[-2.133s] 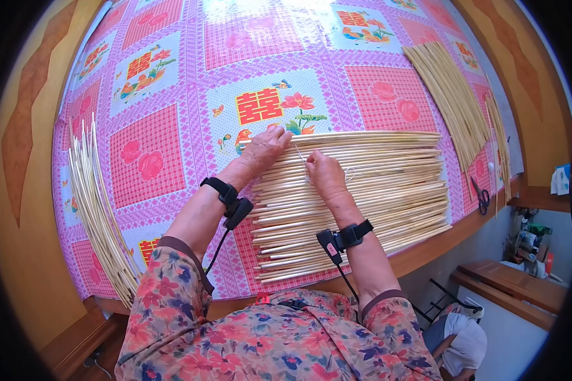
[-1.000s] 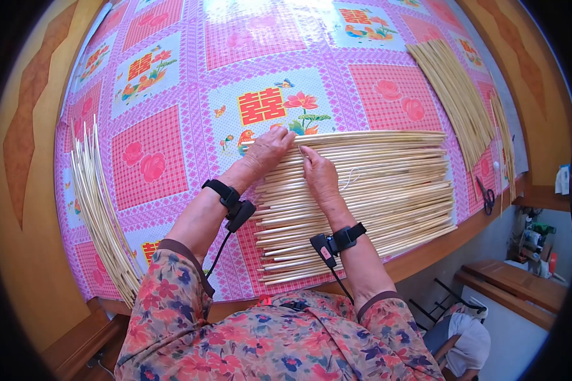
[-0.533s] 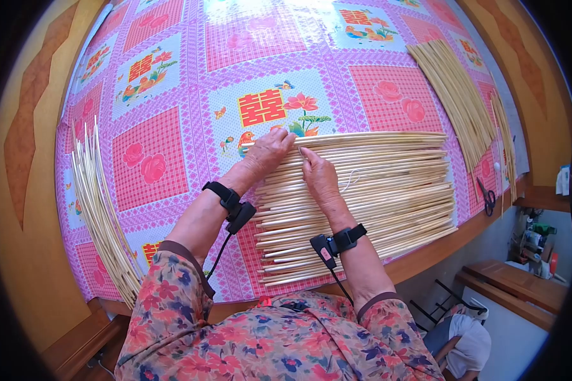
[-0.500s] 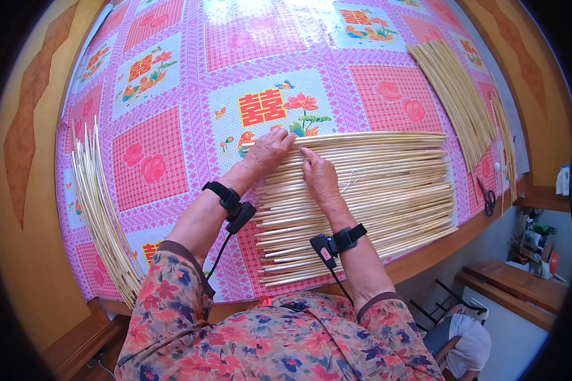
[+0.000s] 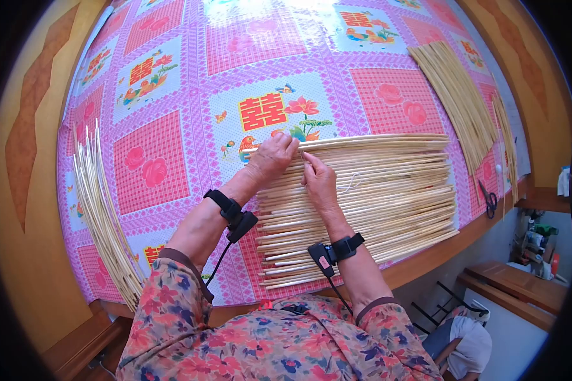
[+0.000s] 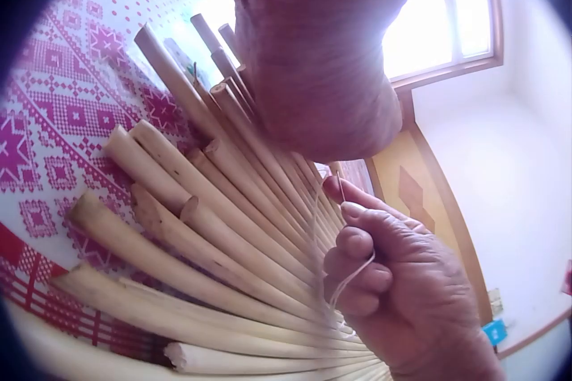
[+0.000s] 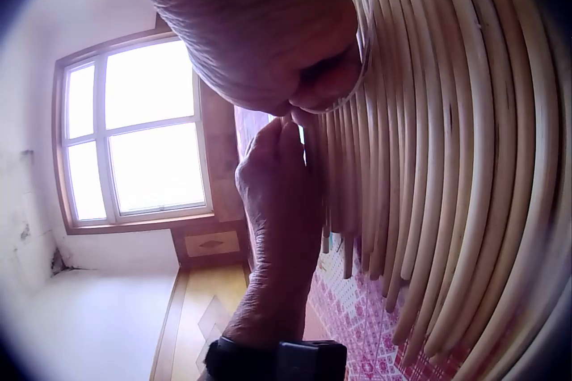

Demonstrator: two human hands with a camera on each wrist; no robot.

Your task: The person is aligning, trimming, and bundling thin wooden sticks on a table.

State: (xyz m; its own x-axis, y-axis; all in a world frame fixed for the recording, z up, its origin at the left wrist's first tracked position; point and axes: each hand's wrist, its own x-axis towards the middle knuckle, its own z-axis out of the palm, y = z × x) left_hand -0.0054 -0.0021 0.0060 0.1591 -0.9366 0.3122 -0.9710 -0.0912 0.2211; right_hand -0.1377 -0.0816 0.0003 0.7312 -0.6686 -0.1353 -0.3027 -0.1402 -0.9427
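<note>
Pink-covered counter (image 5: 147,133), pale stalks (image 5: 394,197) running side to side across it. Left grip (image 5: 274,157) is curled onto the far ones near their left ends; right grip (image 5: 322,188), just beside, nearer the body, pinches what looks like a needle (image 6: 340,190).

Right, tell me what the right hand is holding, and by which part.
The right hand pinches a needle between thumb and forefinger, near its lower visible end; whether that is the eye end cannot be told.
</note>
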